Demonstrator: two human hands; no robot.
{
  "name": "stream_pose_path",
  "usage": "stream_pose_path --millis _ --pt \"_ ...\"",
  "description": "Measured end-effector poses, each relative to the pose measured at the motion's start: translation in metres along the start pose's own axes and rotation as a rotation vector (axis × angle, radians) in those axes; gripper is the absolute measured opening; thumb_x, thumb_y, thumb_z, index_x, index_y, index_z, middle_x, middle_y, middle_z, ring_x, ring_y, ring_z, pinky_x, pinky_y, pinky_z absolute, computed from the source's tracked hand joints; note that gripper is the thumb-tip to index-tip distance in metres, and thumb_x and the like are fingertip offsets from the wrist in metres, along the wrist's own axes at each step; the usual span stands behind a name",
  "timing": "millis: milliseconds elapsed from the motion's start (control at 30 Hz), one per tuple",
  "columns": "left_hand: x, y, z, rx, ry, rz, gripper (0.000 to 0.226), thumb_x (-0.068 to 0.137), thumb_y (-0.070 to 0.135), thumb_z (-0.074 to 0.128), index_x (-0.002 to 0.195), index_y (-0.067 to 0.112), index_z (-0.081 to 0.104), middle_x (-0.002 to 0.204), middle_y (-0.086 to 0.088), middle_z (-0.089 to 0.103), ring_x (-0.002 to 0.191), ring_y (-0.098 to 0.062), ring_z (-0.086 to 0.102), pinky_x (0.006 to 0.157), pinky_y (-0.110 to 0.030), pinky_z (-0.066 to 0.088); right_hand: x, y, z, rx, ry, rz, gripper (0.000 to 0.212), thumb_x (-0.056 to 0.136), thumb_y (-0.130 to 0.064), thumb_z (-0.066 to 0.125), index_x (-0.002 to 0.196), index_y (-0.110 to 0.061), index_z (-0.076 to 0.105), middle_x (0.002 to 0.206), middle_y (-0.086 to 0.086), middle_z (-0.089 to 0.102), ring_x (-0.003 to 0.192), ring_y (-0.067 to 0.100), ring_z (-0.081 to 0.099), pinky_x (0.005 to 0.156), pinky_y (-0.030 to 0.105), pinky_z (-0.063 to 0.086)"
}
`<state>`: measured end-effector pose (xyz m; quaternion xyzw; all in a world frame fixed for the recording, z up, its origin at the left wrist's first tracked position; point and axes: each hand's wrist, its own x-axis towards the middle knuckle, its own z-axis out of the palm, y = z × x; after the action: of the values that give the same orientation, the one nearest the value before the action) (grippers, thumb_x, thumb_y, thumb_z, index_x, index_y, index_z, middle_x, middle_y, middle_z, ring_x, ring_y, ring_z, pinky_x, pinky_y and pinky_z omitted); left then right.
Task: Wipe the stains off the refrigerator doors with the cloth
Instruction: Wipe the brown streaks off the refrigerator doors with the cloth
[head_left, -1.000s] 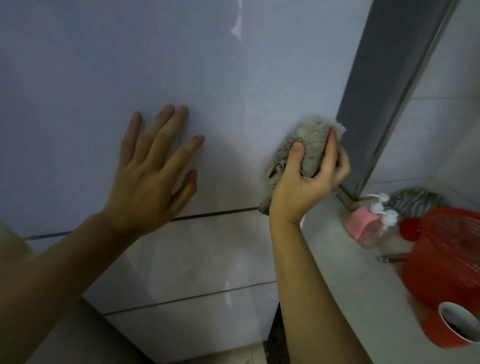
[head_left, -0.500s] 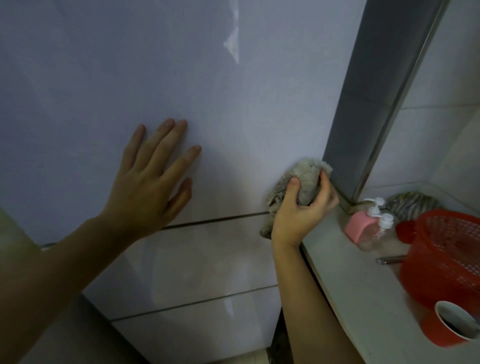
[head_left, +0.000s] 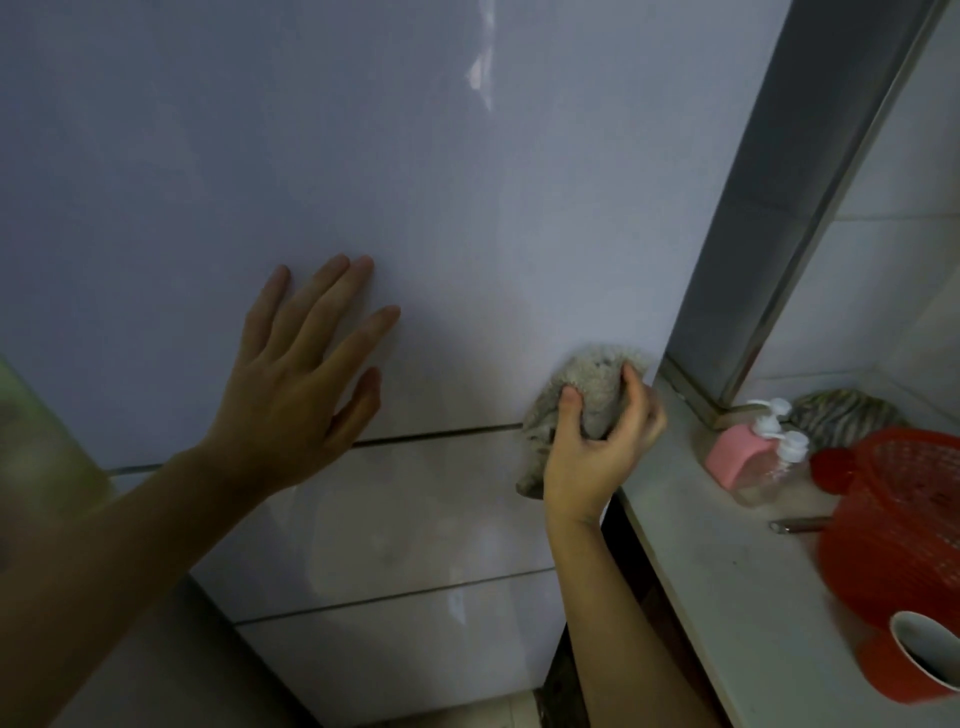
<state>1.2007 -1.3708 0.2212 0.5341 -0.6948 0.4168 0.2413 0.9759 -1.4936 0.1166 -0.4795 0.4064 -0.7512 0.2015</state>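
Right hand (head_left: 597, 447) is bunched around the grey cloth (head_left: 582, 395), thumb and fingers curled tight into it, pressing the wad against the upper refrigerator door (head_left: 363, 156) down at its 5 o'clock corner, right where the seam (head_left: 441, 432) to the lower door (head_left: 415, 509) runs. A tail of cloth hangs across that seam towards 6 o'clock. Balling it up like that likely gives a firmer scrubbing pad.

Left hand (head_left: 296, 384) is spread flat on the upper door out at 9 o'clock from the cloth, fingers wide and fanned, holding nothing; it looks like a brace, steadying the body and the door against the push.

Off at 3 o'clock sits the counter (head_left: 727, 597), with a pink pump bottle (head_left: 732, 457) and a red basket (head_left: 898, 525), well clear of the wiping. Any stains are too faint to make out in this dim light.
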Motion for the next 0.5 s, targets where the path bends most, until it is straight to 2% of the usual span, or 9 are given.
stream_pose_path --millis 100,267,333,400,500 --pt "-0.008 -0.004 -0.001 -0.011 -0.005 -0.015 0.047 0.100 0.025 0.049 0.142 0.004 0.054 0.158 -0.025 0.036 0.150 -0.039 0.032 0.120 -0.064 0.025 -0.003 -0.003 -0.002 0.021 -0.007 0.017 0.052 0.089 -0.013 0.078 0.137 -0.010 0.059 0.134 0.004 0.043 0.132 0.027 0.053 0.109 0.018 0.041" --pt "-0.014 -0.027 -0.016 0.010 0.037 -0.097 0.049 0.100 0.026 0.049 0.144 0.004 0.050 0.159 -0.024 0.034 0.151 -0.039 0.030 0.121 -0.062 0.023 0.012 -0.038 0.022 0.007 -0.027 -0.109 0.052 0.088 -0.019 0.079 0.136 -0.013 0.060 0.134 0.006 0.045 0.131 0.025 0.050 0.111 0.028 0.044" --pt "-0.019 -0.041 -0.023 0.027 0.042 -0.144 0.050 0.101 0.027 0.047 0.146 0.005 0.047 0.161 -0.024 0.031 0.152 -0.038 0.026 0.123 -0.060 0.020 0.009 -0.050 0.037 -0.030 -0.076 -0.212 0.051 0.088 -0.022 0.078 0.135 -0.015 0.060 0.136 0.009 0.045 0.131 0.027 0.050 0.111 0.028 0.044" --pt "-0.027 -0.049 -0.027 0.039 0.032 -0.175 0.051 0.101 0.028 0.046 0.147 0.006 0.045 0.161 -0.024 0.029 0.153 -0.037 0.024 0.123 -0.059 0.019 -0.003 -0.054 0.047 -0.121 -0.207 -0.377 0.053 0.087 -0.024 0.077 0.137 -0.020 0.058 0.138 0.009 0.043 0.132 0.028 0.048 0.111 0.027 0.042" --pt "-0.042 -0.052 -0.027 0.037 0.026 -0.185 0.050 0.101 0.028 0.047 0.146 0.005 0.047 0.161 -0.025 0.030 0.153 -0.037 0.024 0.123 -0.058 0.020 -0.028 -0.038 0.044 -0.297 -0.467 -0.673 0.058 0.085 -0.027 0.079 0.138 -0.025 0.056 0.140 0.007 0.042 0.130 0.027 0.046 0.110 0.038 0.043"
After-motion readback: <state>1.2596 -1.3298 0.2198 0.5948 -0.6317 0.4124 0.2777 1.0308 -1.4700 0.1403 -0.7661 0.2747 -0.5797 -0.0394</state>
